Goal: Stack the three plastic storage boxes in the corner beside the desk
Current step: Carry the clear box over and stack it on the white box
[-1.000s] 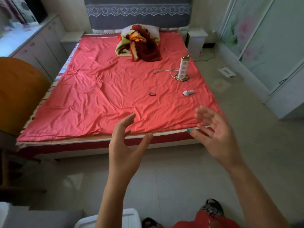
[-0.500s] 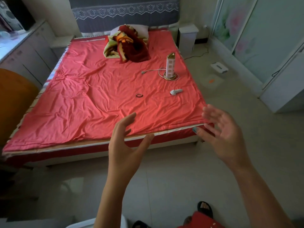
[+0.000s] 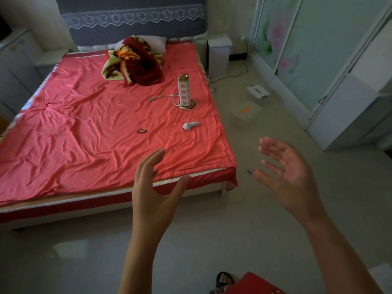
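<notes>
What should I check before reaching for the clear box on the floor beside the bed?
1. Left hand empty and open: ok.
2. Right hand empty and open: ok.
3. Clear box in view, on the floor beside the bed: ok.
4. Floor between hands and box bare: ok.
5. All three boxes in view: not ok, only one plainly shows.
6. Box lidded: cannot tell.

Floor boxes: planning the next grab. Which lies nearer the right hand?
The clear box with the orange mark, beside the bed; the white box lies farther back.
</notes>
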The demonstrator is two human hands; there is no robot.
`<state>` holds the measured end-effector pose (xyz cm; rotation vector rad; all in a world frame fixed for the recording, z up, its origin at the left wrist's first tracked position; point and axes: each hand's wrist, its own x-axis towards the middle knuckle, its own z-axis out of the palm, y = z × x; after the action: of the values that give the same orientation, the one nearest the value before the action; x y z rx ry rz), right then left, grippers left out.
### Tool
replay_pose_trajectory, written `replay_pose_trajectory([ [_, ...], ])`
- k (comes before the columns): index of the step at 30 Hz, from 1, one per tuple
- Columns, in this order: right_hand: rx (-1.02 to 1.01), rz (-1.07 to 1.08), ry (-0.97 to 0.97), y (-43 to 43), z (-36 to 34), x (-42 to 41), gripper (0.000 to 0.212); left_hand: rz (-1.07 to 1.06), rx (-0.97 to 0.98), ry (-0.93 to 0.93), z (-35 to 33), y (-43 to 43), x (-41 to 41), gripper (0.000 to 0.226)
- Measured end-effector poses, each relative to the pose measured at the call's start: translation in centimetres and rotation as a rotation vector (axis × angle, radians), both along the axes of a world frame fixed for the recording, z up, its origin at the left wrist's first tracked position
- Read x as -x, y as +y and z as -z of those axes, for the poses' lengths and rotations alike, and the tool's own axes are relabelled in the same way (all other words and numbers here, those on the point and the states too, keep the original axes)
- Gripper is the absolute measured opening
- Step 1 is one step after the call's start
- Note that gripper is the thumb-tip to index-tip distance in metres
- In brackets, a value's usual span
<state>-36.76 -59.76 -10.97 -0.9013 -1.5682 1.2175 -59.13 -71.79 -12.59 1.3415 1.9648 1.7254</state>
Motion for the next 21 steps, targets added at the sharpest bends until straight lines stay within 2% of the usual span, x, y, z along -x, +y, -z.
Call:
replay_pose_trajectory([
  [7, -0.009, 0.097, -0.002, 5.2, -0.1, -8.9, 0.068, 0.097, 0.002, 0.054, -0.4, 7.4, -7.1, 0.063],
  [21, -0.042, 0.323, -0.024, 17.3, 1.2, -18.5, 0.068, 0.329, 0.023, 0.089, 2.0, 26.2, -14.9, 0.063],
])
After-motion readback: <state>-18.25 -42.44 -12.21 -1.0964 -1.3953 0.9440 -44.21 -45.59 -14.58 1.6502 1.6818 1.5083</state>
